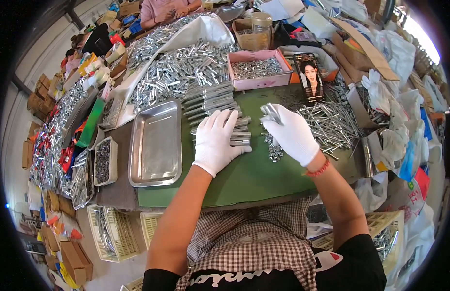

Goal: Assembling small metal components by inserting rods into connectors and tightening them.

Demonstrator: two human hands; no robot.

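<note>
My left hand (216,141), in a white glove, lies on a row of silver metal tubes (213,101) laid side by side on the green mat (205,189). Its fingers are stretched out and the thumb points right, near the tube ends. My right hand (293,135), also gloved, is closed around a few short metal tubes (270,113); their ends stick out past the fingers. Below it lies a small heap of little metal pieces (275,149). To its right spreads a loose pile of long thin bolts or rods (329,127).
A steel tray (156,179) stands left, beside a white box of small dark parts (105,161). Behind are a large heap of metal tubes (186,68), a pink box (261,81) of small parts and a propped phone (309,80). Another person (169,10) sits across.
</note>
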